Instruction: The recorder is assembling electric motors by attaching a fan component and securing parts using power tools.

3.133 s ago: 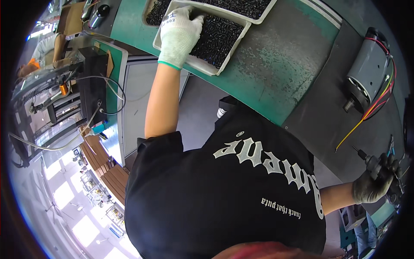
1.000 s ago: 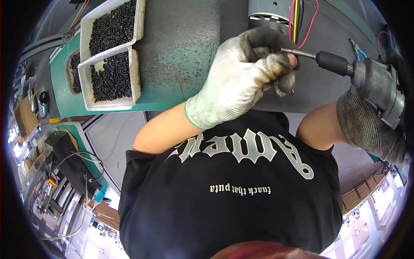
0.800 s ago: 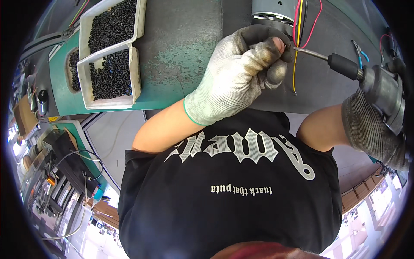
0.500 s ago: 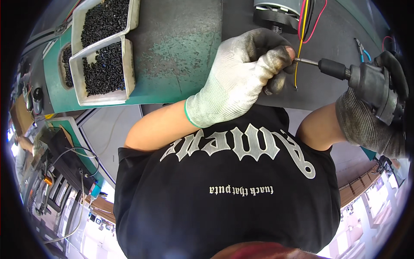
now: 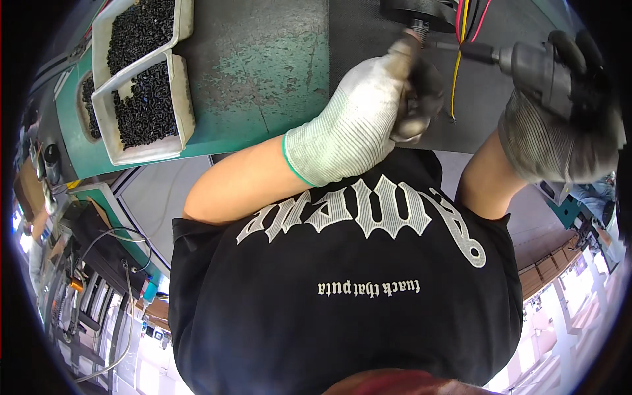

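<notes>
1. Workbench is a worn green-painted top [image 5: 263, 72] with a dark rubber mat [image 5: 368, 79] on its right part, seen from straight above, past the person's black printed shirt [image 5: 349, 289].
2. Left hand [image 5: 359, 125], in a white knit glove with dirty fingertips, is curled shut over the mat. The fingers pinch around something small at the driver's tip, but it's hidden, so can't tell what it is.
3. Right hand [image 5: 559, 131], in a grey glove, is wrapped tight around a dark power screwdriver [image 5: 533, 62]. The tool lies roughly level, bit pointing left toward the left hand's fingertips.
4. Just above the left fingers, at the top edge, sits a dark round motor-like part [image 5: 411, 10], mostly cut off. Red and yellow wires [image 5: 457, 59] hang from it across the mat, between the two hands.
5. Well off to the left, two white trays [image 5: 184, 99] full of small black screws [image 5: 141, 105] sit on the green top, nowhere near either hand.
</notes>
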Demonstrator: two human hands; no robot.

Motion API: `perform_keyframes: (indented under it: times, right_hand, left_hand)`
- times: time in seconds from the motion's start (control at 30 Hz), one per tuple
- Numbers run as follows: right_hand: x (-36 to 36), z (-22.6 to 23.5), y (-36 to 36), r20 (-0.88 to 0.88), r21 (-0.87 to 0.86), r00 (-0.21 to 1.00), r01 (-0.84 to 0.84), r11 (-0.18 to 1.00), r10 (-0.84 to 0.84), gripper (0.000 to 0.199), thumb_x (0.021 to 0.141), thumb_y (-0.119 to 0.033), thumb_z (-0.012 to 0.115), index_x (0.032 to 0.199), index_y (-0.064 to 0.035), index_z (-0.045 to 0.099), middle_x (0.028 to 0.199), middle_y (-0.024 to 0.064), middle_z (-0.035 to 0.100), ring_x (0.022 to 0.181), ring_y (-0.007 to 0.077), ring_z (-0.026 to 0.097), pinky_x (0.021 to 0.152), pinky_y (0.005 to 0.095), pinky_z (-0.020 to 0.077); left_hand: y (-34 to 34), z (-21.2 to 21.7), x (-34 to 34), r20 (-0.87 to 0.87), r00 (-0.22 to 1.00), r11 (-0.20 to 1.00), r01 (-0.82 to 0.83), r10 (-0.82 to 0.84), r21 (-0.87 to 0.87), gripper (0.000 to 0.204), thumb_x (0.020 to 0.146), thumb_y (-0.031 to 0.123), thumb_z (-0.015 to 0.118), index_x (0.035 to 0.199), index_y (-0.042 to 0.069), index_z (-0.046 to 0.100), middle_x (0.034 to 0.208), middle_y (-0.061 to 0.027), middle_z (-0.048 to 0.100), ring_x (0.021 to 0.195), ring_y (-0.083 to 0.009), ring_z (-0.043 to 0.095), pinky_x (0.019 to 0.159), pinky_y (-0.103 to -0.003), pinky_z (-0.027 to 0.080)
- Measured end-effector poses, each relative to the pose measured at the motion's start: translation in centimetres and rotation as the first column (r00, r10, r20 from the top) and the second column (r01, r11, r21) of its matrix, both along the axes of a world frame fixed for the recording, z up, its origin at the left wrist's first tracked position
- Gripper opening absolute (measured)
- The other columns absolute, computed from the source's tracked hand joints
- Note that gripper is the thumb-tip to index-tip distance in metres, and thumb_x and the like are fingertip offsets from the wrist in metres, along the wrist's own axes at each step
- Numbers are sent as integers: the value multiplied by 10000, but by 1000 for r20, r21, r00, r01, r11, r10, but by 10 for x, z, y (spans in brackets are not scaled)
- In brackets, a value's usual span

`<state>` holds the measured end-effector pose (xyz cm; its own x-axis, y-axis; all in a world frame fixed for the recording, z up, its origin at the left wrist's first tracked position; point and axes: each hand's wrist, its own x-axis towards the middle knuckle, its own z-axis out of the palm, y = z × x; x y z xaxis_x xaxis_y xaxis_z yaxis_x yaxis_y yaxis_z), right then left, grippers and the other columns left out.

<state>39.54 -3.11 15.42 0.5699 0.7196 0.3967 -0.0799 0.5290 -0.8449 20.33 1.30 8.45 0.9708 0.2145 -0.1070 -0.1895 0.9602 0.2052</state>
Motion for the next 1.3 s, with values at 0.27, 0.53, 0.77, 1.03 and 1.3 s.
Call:
perform_keyframes:
  times: [0.27, 0.53, 0.77, 1.03, 1.3]
  right_hand:
    - [-30, -8, 16, 60, -16, 998, 29, 999, -28, 263, 866, -125, 653, 1069, 24, 578, 953, 162, 609, 849, 241, 603, 794, 378, 512]
    - [-36, -8, 13, 93, -52, 994, 58, 997, -53, 263, 871, -130, 655, 1071, 24, 584, 952, 165, 619, 845, 244, 616, 802, 385, 521]
    - [-29, -18, 13, 121, -91, 990, 86, 992, -75, 263, 875, -134, 657, 1073, 25, 589, 951, 169, 627, 842, 247, 628, 809, 390, 528]
    - [-27, -9, 16, 196, -23, 973, 130, 991, -123, 264, 879, -139, 659, 1075, 25, 595, 949, 172, 636, 838, 250, 641, 817, 396, 537]
    - [-53, 39, 23, 297, 133, 899, 294, 946, -321, 122, 895, -71, 605, 973, 18, 633, 833, 109, 634, 728, 205, 636, 705, 356, 555]
  left_hand:
    - [6, -6, 16, -366, 914, 983, -140, 174, 119, 229, 1014, 257, 486, 1091, 58, 569, 806, -15, 587, 722, -99, 575, 666, -249, 474]
    - [7, -8, 18, -390, 901, 971, -110, 188, 213, 209, 1006, 216, 498, 1079, 39, 580, 865, -21, 624, 724, -69, 553, 670, -236, 464]
    - [11, -6, 19, -502, 835, 926, -25, 227, 377, 237, 995, 235, 519, 1027, 13, 596, 873, -58, 658, 669, -68, 557, 622, -237, 471]
    - [9, -8, 23, -455, 852, 914, -63, 259, 402, 248, 985, 230, 532, 1006, -5, 606, 823, -57, 658, 634, -83, 564, 599, -255, 485]
    - [17, -7, 25, -479, 819, 831, 6, 314, 556, 245, 950, 228, 576, 885, 1, 644, 737, -58, 658, 605, -89, 571, 568, -270, 480]
